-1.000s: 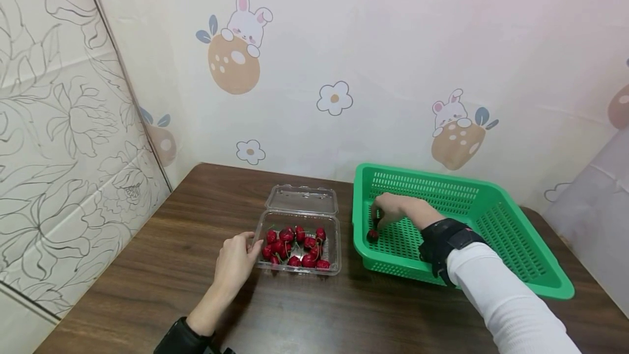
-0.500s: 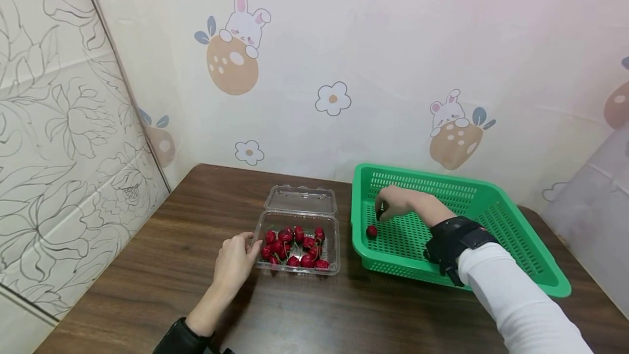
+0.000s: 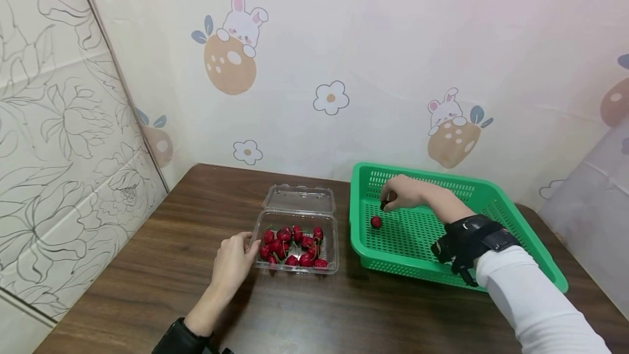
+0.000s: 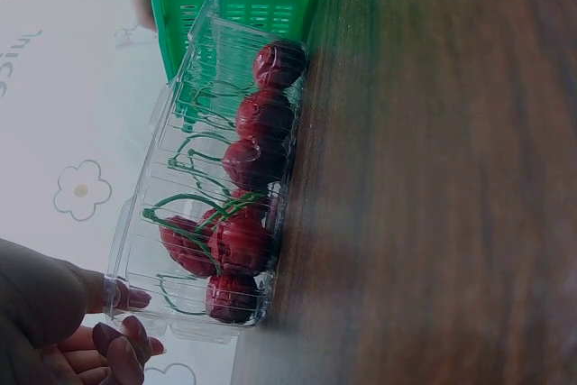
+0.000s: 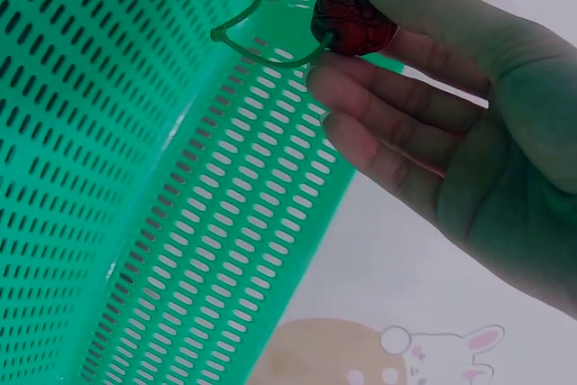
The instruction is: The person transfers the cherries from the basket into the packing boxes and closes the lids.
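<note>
Thumb and fingers of my right hand (image 3: 407, 193) pinch a dark red cherry (image 5: 352, 20) inside the green basket (image 3: 533, 223). A curved green stem (image 5: 270, 61) joins it to a second cherry (image 3: 375, 222), which hangs lower and to the left in the head view. At the left, my left hand (image 3: 232, 260) pinches the side rim of a clear plastic box (image 4: 135, 223). Several cherries (image 4: 243, 242) with green stems lie in that box, and its lid (image 3: 300, 200) is folded back behind it.
Both containers stand on a brown wooden table (image 3: 162, 245), the basket to the right of the box with a narrow gap between them. A wall (image 3: 304, 31) with printed rabbits and flowers rises directly behind the table. A patterned panel (image 3: 73, 124) borders the left side.
My right hand has moved up and to the right in the head view, bringing the joined pair of cherries along. My left hand still holds the box, which stays in place.
</note>
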`<state>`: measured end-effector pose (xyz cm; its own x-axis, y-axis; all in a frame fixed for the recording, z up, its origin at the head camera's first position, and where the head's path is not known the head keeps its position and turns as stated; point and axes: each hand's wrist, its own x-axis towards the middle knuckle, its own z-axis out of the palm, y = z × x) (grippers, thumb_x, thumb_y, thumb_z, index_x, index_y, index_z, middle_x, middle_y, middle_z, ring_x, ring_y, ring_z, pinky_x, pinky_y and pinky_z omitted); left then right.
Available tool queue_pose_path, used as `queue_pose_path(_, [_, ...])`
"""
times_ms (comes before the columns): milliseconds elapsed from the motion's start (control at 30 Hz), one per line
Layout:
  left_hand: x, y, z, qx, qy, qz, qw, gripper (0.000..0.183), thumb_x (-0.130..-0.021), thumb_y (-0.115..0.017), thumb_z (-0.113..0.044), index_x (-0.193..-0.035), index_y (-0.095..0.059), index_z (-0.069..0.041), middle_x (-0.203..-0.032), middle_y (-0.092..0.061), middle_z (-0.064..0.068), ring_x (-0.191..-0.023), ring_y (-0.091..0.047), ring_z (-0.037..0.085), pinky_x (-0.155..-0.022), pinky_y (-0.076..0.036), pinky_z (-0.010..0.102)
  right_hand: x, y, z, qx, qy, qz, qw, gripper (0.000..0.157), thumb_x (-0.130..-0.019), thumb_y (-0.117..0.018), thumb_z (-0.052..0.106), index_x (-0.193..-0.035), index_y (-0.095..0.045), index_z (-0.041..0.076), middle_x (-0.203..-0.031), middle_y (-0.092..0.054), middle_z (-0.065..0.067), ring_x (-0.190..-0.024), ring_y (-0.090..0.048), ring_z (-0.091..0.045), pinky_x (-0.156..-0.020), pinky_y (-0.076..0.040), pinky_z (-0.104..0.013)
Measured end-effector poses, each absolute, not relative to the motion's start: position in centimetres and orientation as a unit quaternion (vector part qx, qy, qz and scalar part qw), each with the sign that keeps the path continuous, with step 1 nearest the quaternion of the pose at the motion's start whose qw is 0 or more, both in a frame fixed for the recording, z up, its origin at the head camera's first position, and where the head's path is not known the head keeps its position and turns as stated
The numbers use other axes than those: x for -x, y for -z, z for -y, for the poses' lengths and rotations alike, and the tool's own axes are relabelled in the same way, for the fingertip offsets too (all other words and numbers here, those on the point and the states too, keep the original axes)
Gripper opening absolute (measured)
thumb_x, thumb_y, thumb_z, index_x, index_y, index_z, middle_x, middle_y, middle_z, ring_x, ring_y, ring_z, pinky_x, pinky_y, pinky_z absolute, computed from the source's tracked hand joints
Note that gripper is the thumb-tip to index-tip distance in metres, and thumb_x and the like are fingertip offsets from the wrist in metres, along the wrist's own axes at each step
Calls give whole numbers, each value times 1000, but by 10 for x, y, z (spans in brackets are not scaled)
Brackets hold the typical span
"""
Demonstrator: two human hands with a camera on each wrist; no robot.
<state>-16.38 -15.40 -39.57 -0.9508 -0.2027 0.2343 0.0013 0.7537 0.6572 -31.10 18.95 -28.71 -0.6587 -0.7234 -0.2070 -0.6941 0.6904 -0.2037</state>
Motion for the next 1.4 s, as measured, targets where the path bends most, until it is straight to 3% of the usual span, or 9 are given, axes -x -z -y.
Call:
queue_pose_path(367, [162,397,155,-56,347,924,148,28,-83,-61,-15,-99,-62,8,-53,-45,-1,-42,-37,10,-38,-31,26,301,262,-194,395,97,-904,131,14,-82,-63,12,-93,-66,5,-76,-60,2,-68,-57,-12,-62,-45,-27])
queue_pose_path(567, [162,397,154,-55,345,926,144,29,-84,-60,-15,-100,-61,8,-53,-44,-1,-42,-36,9,-37,-30,25,294,250,-194,406,103,-903,97,9,-82,-63,14,-89,-66,11,-73,-61,6,-67,-57,-8,-63,-45,-27])
queue_pose_path(1033, [162,397,153,-51,343,927,146,29,-84,-60,-15,-100,-61,8,-55,-46,-1,-42,-37,9,-38,-31,26,264,230,-182,411,118,-903,37,11,-82,-63,21,-88,-67,12,-70,-60,9,-62,-56,-3,-60,-45,-24])
queue_pose_path(1400, [162,396,152,-50,341,927,146,29,-84,-60,-16,-100,-61,8,-55,-47,-1,-43,-38,10,-38,-32,26,242,230,-165,413,138,-900,-12,9,-80,-65,17,-85,-68,9,-72,-61,6,-61,-55,-3,-58,-45,-23])
